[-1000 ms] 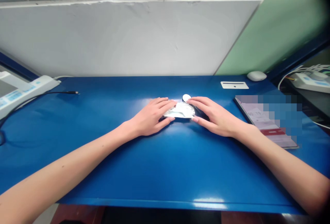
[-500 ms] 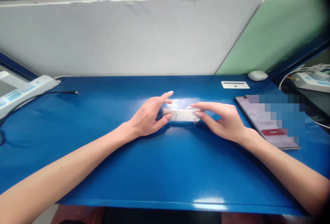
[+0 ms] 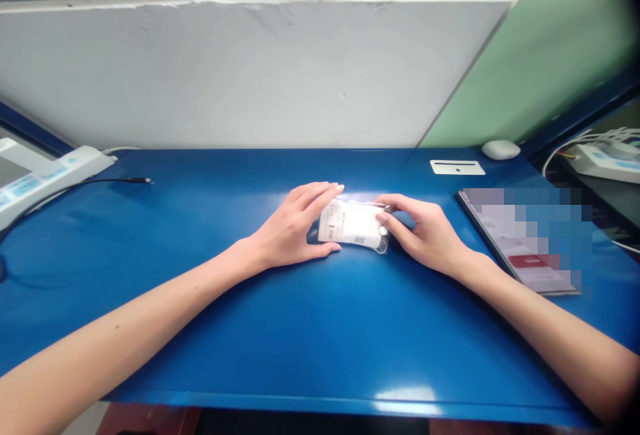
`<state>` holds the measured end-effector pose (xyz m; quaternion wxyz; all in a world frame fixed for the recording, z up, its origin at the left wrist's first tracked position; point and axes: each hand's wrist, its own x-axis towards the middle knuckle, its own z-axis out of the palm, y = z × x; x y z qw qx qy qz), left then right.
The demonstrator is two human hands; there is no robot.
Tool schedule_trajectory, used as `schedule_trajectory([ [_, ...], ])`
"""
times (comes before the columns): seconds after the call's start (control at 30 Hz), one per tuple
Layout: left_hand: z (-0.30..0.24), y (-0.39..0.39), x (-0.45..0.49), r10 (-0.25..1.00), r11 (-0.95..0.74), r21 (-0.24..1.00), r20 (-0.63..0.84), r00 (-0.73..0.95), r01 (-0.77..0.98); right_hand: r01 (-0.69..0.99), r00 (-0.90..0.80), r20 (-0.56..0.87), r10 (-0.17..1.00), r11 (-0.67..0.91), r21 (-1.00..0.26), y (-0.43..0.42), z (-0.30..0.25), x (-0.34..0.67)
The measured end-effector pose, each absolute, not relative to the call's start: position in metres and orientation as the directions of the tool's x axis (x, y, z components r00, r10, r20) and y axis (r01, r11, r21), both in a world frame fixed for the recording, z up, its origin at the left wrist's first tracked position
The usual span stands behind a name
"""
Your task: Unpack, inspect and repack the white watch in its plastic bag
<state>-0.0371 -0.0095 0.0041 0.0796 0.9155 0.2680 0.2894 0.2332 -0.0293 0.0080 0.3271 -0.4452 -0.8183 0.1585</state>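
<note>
A small clear plastic packet (image 3: 353, 223) with a white printed label, a barcode and a crimped edge is held just over the middle of the blue table. At its right end my right hand (image 3: 423, 228) pinches it, thumb on the label side and fingers behind. My left hand (image 3: 297, 225) is spread about the packet's left end, thumb along the lower edge and fingers over the upper one. Whether the left fingertips touch the plastic I cannot tell. What lies inside the packet is hidden by the label.
A large phone (image 3: 515, 241), partly pixelated, lies right of my right hand. Behind it are a white card (image 3: 457, 167) and a white rounded case (image 3: 501, 149). A power strip (image 3: 55, 178) and a black cable (image 3: 100, 181) are at the left. A grey panel (image 3: 250, 75) stands behind the table (image 3: 280, 335).
The packet has tipped so that more of its printed label faces me. My left thumb has slid off the label to the packet's lower edge, and the left fingers have lowered slightly.
</note>
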Motion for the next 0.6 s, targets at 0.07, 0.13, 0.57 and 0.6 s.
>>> schedule_trajectory([
  [0.07, 0.0025, -0.0088, -0.0370, 0.552, -0.834, 0.309, 0.466, 0.691, 0.458, 0.631, -0.414, 0.414, 0.811, 0.583, -0.511, -0.0284, 0.0064, 0.2333],
  [0.13, 0.0005, -0.0081, -0.0370, 0.575, -0.818, 0.322, 0.444, 0.688, 0.476, 0.642, -0.438, 0.443, 0.782, 0.617, -0.455, -0.0268, 0.0046, 0.2345],
  [0.57, -0.0022, -0.0061, -0.0363, 0.688, -0.724, 0.311, 0.264, 0.675, 0.616, 0.722, -0.624, 0.180, 0.760, 0.649, -0.239, -0.0235, 0.0006, 0.2401],
  [0.6, -0.0020, -0.0063, -0.0362, 0.688, -0.724, 0.307, 0.260, 0.677, 0.618, 0.723, -0.625, 0.178, 0.760, 0.650, -0.236, -0.0237, 0.0009, 0.2401],
])
